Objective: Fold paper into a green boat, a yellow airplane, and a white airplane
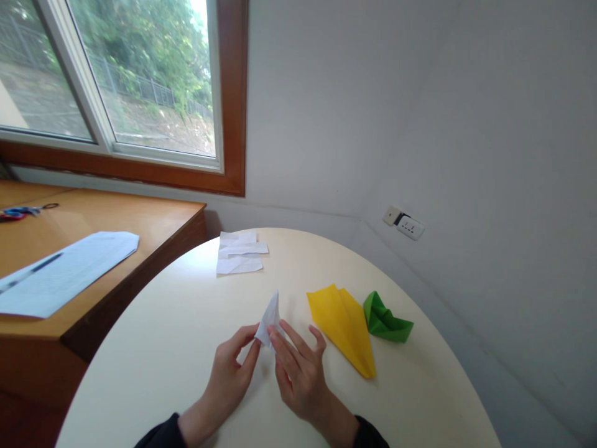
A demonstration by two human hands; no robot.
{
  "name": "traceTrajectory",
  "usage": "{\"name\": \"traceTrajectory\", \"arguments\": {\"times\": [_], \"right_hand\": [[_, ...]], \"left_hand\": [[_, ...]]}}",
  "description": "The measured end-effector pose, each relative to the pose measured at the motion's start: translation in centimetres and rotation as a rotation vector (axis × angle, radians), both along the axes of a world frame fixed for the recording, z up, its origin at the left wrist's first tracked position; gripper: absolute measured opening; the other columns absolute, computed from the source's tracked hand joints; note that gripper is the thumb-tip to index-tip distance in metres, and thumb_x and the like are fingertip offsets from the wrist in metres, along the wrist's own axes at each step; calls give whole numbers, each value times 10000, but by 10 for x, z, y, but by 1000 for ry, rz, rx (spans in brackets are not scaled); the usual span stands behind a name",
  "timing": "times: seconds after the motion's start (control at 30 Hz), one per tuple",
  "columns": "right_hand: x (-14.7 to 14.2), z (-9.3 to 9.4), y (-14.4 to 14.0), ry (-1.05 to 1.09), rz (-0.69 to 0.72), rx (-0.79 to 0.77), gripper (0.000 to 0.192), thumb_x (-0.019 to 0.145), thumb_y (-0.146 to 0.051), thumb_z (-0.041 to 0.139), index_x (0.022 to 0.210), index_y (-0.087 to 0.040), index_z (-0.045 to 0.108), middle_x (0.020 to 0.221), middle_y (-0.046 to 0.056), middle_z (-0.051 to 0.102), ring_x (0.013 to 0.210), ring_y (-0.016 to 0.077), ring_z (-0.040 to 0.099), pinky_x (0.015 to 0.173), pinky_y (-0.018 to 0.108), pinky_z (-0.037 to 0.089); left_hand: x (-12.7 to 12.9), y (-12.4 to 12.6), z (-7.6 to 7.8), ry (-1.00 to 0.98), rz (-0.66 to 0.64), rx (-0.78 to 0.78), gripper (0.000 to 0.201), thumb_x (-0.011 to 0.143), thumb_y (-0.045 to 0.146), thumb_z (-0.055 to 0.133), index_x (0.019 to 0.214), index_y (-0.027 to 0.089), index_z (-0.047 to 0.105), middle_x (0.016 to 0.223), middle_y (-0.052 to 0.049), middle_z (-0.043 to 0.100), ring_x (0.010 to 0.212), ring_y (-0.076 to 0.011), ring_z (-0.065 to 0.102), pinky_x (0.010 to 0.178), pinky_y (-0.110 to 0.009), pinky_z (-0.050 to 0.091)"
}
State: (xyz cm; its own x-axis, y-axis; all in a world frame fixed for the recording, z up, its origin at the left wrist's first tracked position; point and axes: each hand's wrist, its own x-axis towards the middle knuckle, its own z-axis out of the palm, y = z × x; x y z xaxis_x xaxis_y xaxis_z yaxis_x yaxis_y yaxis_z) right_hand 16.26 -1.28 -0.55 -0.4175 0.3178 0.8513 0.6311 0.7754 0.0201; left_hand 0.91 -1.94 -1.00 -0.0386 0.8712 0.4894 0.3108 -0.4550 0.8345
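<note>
A small folded piece of white paper (pixel 270 317), pointed at its top, is held up between my two hands over the round table. My left hand (pixel 233 367) pinches its lower left corner between thumb and fingers. On the other side, the fingers of my right hand (pixel 301 373) press against the paper's right edge, with the little finger raised apart. Just right of my right hand lies a yellow folded paper plane (pixel 342 323). A green folded paper boat (pixel 385 320) sits beside the plane, close to its right edge.
White paper pieces (pixel 240 264) lie at the far side of the round cream table (pixel 153 348). A wooden desk (pixel 153 214) on the left carries paper sheets (pixel 88 264), a pen (pixel 44 264) and scissors (pixel 23 213). A wall socket (pixel 410 227) is behind the table.
</note>
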Motion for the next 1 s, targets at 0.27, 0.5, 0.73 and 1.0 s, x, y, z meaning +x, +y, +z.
{"name": "traceTrajectory", "arguments": {"times": [0.27,0.5,0.73,1.0], "right_hand": [[2,-3,2,-49,34,-25,468,819,-28,359,1273,-122,425,1083,72,681,1146,179,543,1047,405,187],[3,-8,3,-62,73,-76,461,800,-26,376,1248,-116,433,1105,96,667,1168,182,523,1005,406,257],[4,-6,3,-55,117,-98,498,774,-29,399,1264,-118,412,1116,112,655,1148,181,535,961,404,342],[3,-8,5,1,148,-140,522,768,-22,399,1279,-127,385,1086,111,659,1102,181,560,922,400,402]], "left_hand": [[-1,1,-4,-40,-21,-25,184,810,201,513,932,171,649,873,-60,712,805,-176,663,736,-259,538],[1,2,1,-122,-23,-70,143,789,238,545,843,162,654,794,-56,702,734,-175,652,682,-260,540],[3,6,6,-248,-23,-131,185,766,339,591,765,157,625,691,-37,671,613,-148,617,579,-238,518],[2,8,13,-342,-59,-225,232,735,373,614,811,154,620,758,-49,687,679,-170,634,642,-270,522]]}}
